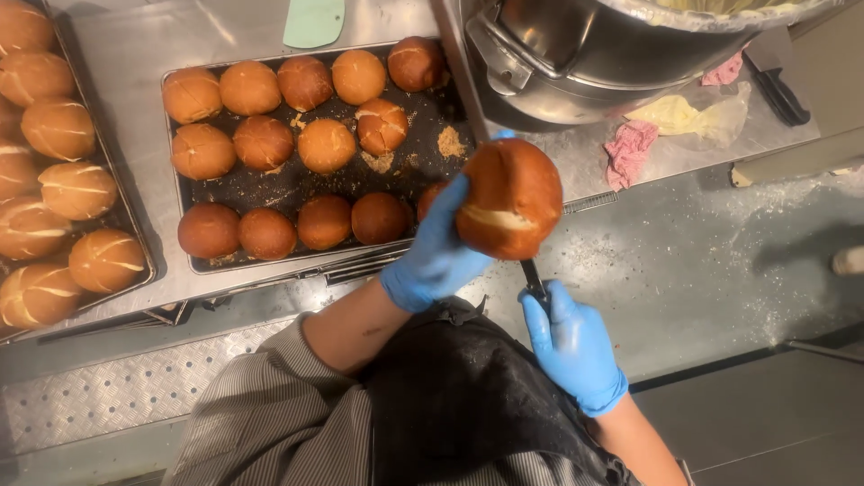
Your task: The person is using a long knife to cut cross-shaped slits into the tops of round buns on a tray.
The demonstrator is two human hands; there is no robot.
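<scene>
The blue-gloved left hand (441, 247) has its fingers clamped around a brown pretzel bun (511, 200), held in the air right of the dark baking tray (297, 189) of buns. Just below, the right hand (571, 346) grips a knife handle (535, 281), blade hidden behind the bun.

Light: warm, moderate, from overhead; buns (270, 144) evenly lit.
Glare: soft sheen on steel surface (135, 54) and bowl (594, 54).
Shadows: dark under the bowl; soft patch on the floor (792, 252), right.
Focus: centre fairly sharp; held bun (511, 200) slightly soft.
Edges: mild wide-angle bend, left tray (135, 234) curving.
Lower frame: dim.
</scene>
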